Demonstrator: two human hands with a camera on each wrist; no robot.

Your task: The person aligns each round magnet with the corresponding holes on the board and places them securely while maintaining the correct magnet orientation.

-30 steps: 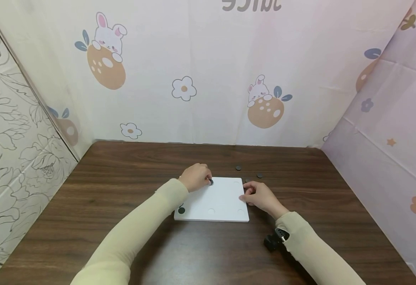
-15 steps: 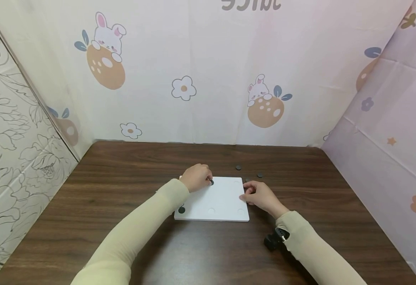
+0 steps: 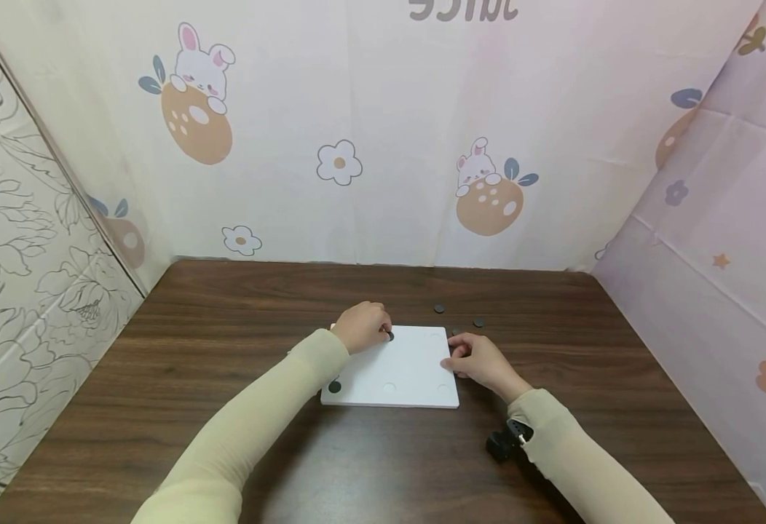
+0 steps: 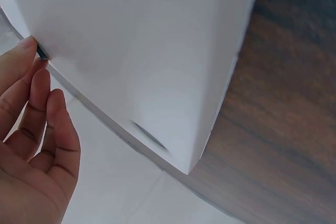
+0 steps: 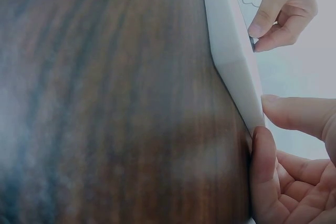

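Left hand (image 3: 360, 327) grip: thumb and index finger pinch a small round dark disc (image 4: 43, 54) at far edge of white flat rectangular board (image 3: 409, 367); can't tell if seated. Right hand (image 3: 480, 361) grip: on board's right edge. Shallow round recesses (image 3: 389, 388); near-left corner holds another disc (image 3: 334, 387). Three loose discs (image 3: 478, 322) on brown wood-grain bench (image 3: 278, 287).

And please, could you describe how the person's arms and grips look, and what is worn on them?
The left sleeve and right sleeve are long, plain and pale cream-yellow. The left grip and right grip are bare, ungloved hands. Below the right cuff is a small black strap carrying a blocky black device.
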